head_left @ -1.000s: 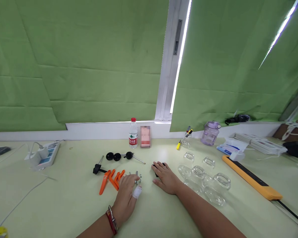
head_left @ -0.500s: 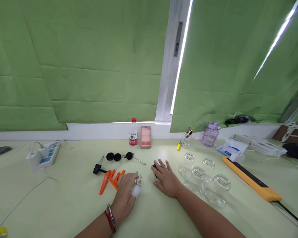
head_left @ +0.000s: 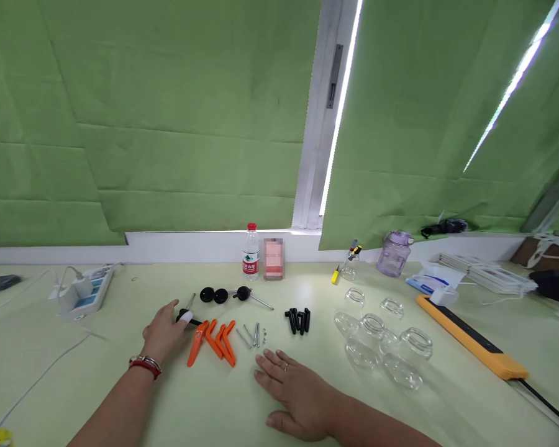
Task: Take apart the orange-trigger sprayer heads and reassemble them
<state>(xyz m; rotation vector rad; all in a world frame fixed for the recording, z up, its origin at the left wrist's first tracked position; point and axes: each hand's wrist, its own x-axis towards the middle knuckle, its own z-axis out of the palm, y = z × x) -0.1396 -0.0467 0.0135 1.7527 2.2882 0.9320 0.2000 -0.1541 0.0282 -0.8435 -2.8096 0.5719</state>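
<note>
My left hand (head_left: 164, 332), with a white-wrapped thumb, is at the left on a black plastic part (head_left: 181, 313) that has a metal rod. Thumb and index finger lie on either side of this part, and the hand hides some of it. Just right of it are several bent orange pieces (head_left: 214, 340). Silver screws (head_left: 256, 335) and tiny nuts (head_left: 264, 335) lie further right. My right hand (head_left: 298, 392) rests flat and open on the table, below the screws, holding nothing. Beyond its fingers stands a group of short black pieces (head_left: 300, 320).
Black round knobs (head_left: 220, 295) and metal rods lie behind the orange pieces. Clear glass-like vessels (head_left: 372, 338) are grouped at the right, beside a yellow-orange power strip (head_left: 470, 338). A water bottle (head_left: 250, 253) and a pink upright card (head_left: 274, 259) stand at the back.
My left hand has moved left from beside the screws to the black plastic part. My right hand has drawn back toward me and left, uncovering the short black pieces.
</note>
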